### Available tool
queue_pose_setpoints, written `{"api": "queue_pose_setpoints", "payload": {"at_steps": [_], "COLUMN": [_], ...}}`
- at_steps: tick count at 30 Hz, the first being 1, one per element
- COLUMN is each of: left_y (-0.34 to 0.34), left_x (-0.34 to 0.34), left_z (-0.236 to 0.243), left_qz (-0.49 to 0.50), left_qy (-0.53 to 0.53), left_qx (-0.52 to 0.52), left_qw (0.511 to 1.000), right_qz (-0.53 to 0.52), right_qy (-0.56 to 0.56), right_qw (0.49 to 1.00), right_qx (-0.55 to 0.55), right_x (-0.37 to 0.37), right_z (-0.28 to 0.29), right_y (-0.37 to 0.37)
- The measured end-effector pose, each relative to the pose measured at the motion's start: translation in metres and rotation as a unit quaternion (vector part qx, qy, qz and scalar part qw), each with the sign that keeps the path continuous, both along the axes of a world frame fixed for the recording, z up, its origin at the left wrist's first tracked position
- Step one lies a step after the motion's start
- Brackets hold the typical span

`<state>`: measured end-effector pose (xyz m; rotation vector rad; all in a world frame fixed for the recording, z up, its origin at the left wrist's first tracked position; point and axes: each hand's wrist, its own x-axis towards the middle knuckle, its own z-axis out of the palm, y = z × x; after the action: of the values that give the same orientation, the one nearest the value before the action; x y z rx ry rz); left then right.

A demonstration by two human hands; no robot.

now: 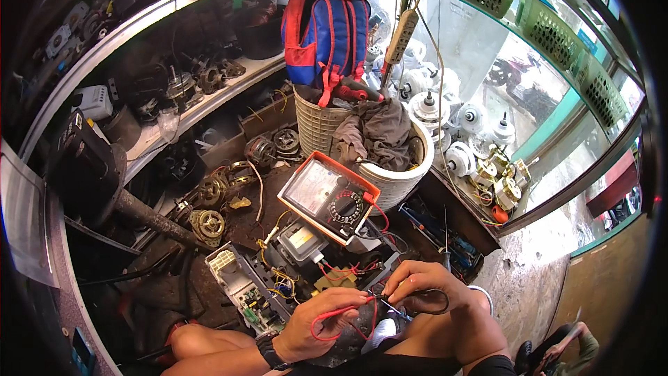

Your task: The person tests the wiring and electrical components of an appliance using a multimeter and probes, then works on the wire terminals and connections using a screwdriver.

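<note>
We pinch the red probe lead [334, 315] in our left hand [316, 324]; our right hand [424, 285] pinches the black probe [390, 301]; both leads seem light and limp, best held by their stiff tips.

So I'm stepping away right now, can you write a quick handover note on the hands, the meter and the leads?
Left hand: pinches the red probe lead, tip toward the right hand.
Right hand: fingers closed on the black lead and a small part I cannot make out.
Analog multimeter, orange-framed: propped on the transformer block, face up, leads plugged in.
Opened circuit board housing: lies left of the hands.
Done: leads in hand, meter set out.
Left: probes look just brought together; needle reading too small to tell.
</note>
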<state>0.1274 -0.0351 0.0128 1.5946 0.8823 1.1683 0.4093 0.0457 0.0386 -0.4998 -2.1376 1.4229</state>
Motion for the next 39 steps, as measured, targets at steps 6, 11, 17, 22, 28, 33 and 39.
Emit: {"api": "queue_pose_setpoints", "payload": {"at_steps": [6,11,17,22,28,33,39], "left_y": [0.0,-0.002,-0.001,-0.001,-0.001,-0.003,-0.002], "left_x": [-0.007,-0.008,-0.008,-0.008,-0.008,-0.007,-0.007], "left_z": [-0.006,-0.006,-0.005,-0.004,-0.004,-0.004,-0.005], "left_qz": [-0.008,-0.018,-0.016,-0.015,-0.017,-0.016,-0.017], "left_qy": [0.016,-0.001,0.011,0.018,0.019,0.03,0.019], "left_qx": [0.015,0.008,0.028,0.037,0.035,0.038,0.01], "left_qw": [1.0,1.0,0.999,0.999,0.999,0.999,1.0], "right_qz": [0.0,0.011,0.006,0.0,-0.005,-0.011,-0.012], "right_qy": [0.03,0.037,0.037,0.037,0.046,0.03,0.051], "right_qw": [1.0,0.999,0.999,0.999,0.999,0.999,0.998], "right_qx": [-0.008,-0.021,-0.028,-0.028,-0.025,-0.019,-0.036], "right_x": [-0.006,-0.009,-0.014,-0.014,-0.015,-0.013,-0.017], "right_z": [-0.004,-0.009,-0.008,-0.011,-0.011,-0.012,-0.015], "right_y": [0.0,-0.003,-0.007,-0.007,-0.007,-0.008,-0.008]}}
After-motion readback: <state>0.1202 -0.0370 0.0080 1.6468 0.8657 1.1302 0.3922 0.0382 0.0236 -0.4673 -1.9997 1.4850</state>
